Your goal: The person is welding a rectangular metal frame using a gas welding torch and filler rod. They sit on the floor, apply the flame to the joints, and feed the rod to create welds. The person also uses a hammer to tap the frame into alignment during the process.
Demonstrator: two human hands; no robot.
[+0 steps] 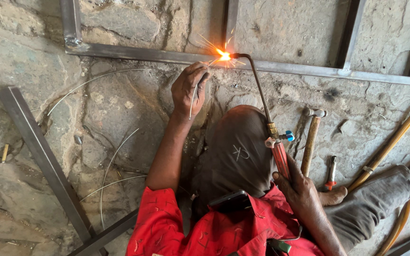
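You were working over a floor (119, 109) of rough grey stone slabs, uneven and cracked, with dirt packed into the joints between them. Daylight fell flat and even across it, throwing only soft shadows. A loose steel bar (43, 161) lay slanting across the stones at your left, and a second dark bar (105, 234) met it near the bottom edge. Thin bent wires (112, 156) curved over the slabs between them. To your right a wooden-handled hammer (311, 140) lay on the stone, a small red-handled tool (331, 173) just beside it.
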